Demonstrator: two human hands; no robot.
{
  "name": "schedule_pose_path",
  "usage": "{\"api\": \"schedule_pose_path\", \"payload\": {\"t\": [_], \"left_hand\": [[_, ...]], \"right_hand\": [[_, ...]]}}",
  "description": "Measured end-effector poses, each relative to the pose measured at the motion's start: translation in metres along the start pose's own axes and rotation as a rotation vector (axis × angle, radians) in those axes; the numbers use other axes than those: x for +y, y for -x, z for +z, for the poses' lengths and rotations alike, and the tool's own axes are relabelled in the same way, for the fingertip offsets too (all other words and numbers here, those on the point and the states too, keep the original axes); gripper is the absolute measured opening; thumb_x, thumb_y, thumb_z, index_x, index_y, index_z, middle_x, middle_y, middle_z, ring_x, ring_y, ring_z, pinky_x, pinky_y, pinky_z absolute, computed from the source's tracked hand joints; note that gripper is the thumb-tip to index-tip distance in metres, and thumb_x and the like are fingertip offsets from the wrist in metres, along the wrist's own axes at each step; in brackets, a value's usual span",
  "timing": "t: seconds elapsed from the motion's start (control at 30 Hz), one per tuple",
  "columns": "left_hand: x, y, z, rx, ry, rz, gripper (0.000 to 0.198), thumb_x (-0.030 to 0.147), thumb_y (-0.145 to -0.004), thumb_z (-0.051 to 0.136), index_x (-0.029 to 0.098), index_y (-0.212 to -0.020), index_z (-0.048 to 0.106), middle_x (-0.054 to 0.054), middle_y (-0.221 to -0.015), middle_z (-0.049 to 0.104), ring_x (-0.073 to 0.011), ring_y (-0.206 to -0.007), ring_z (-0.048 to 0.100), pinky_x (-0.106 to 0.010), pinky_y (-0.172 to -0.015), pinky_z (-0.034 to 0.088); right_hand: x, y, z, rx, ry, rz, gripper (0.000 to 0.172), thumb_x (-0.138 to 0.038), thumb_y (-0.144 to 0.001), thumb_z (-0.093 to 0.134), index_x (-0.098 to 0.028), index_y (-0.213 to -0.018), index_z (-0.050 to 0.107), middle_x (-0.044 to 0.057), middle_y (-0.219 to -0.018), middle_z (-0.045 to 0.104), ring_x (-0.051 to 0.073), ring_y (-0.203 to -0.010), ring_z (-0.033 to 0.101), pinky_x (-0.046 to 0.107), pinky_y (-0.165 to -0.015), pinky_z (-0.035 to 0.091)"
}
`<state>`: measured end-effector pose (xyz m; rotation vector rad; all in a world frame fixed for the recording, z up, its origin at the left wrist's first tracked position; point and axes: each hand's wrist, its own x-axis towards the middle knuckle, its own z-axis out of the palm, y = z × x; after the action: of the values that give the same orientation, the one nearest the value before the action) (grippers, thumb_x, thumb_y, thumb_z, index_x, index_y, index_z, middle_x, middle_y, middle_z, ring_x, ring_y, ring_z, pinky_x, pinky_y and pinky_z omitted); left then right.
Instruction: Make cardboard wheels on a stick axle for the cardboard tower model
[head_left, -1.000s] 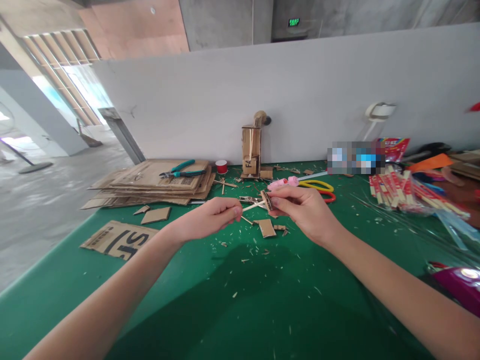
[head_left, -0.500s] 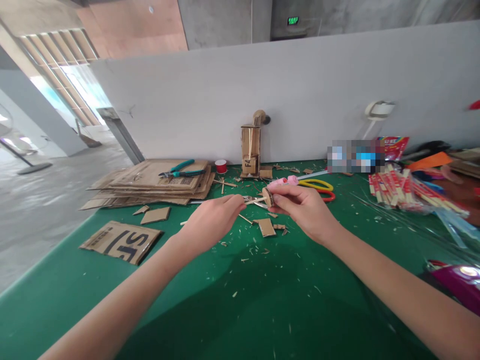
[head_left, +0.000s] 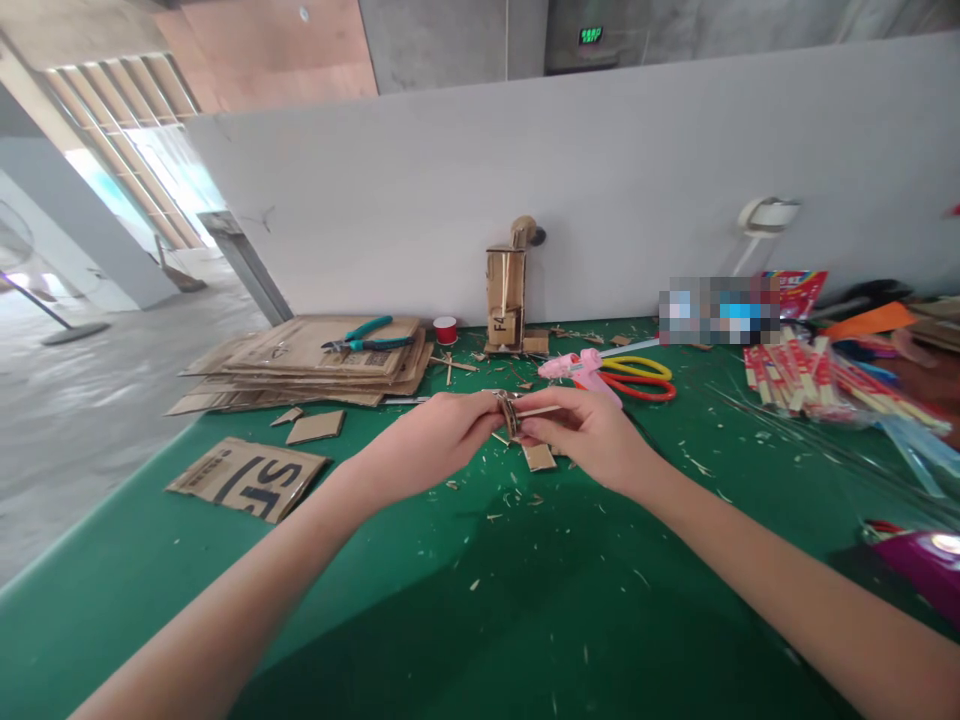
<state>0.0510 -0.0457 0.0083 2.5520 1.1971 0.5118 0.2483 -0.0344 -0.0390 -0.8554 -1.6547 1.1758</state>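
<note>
A small round cardboard disc (head_left: 510,414) is held upright between both hands over the middle of the green table. My left hand (head_left: 439,440) pinches its left side. On its right side, my right hand (head_left: 589,430) has its fingertips against the disc, and a thin wooden stick (head_left: 538,411) runs from the disc into its fingers. Just behind the hands lie a pink glue gun (head_left: 574,366) and scissors (head_left: 637,378) with yellow and red handles. Farther back stands a cardboard construction (head_left: 506,290) with a stick on its front.
Pliers (head_left: 367,338) rest on stacked cardboard (head_left: 300,360) at the left, near a red spool (head_left: 445,331). A printed cardboard piece (head_left: 247,478) lies in front. Packaged sticks (head_left: 795,375) and a purple object (head_left: 919,565) are at the right. Scraps litter the green table (head_left: 480,640).
The disc has moved left, and the stick now shows on its right instead of its left. My left hand has gone from the stick to the disc. The glue gun is less covered.
</note>
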Motion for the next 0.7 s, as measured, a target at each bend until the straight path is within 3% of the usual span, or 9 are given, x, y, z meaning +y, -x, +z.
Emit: {"api": "schedule_pose_path", "payload": {"t": [0.17,0.33,0.53,0.7], "left_hand": [[-0.011,0.002,-0.007,-0.067,-0.045,0.013,0.027,0.033,-0.095,0.038,0.019,-0.078,0.055,0.003,-0.064,0.054,-0.0108,-0.055,0.046,-0.024,-0.053,0.03],[-0.016,0.001,-0.004,-0.105,-0.071,0.064,0.03,0.029,-0.096,0.034,0.019,-0.086,0.061,0.001,-0.07,0.061,-0.0111,-0.06,0.051,-0.024,-0.057,0.035],[-0.008,0.002,0.002,-0.11,-0.057,0.147,0.027,0.022,-0.094,0.037,0.019,-0.089,0.064,-0.002,-0.08,0.066,-0.0129,-0.069,0.059,-0.024,-0.064,0.042],[-0.007,0.002,0.005,-0.113,-0.086,0.115,0.029,0.024,-0.094,0.036,0.019,-0.092,0.065,-0.003,-0.079,0.067,-0.0142,-0.07,0.06,-0.025,-0.066,0.045]], "right_hand": [[-0.005,0.001,-0.005,0.062,0.133,-0.072,0.01,-0.025,-0.08,0.063,-0.023,-0.087,0.069,0.001,-0.083,0.07,0.014,-0.068,0.067,0.031,-0.065,0.056],[-0.008,0.004,-0.005,0.019,0.238,-0.167,0.009,-0.021,-0.078,0.063,-0.02,-0.083,0.071,0.002,-0.078,0.069,0.015,-0.07,0.067,0.029,-0.065,0.056],[-0.003,0.008,-0.003,-0.04,0.255,-0.14,0.009,-0.023,-0.081,0.062,-0.02,-0.084,0.07,0.001,-0.077,0.066,0.013,-0.067,0.064,0.027,-0.06,0.056],[0.002,0.006,-0.004,-0.043,0.305,-0.152,0.009,-0.024,-0.081,0.063,-0.02,-0.084,0.07,0.001,-0.079,0.066,0.013,-0.068,0.064,0.027,-0.062,0.057]]}}
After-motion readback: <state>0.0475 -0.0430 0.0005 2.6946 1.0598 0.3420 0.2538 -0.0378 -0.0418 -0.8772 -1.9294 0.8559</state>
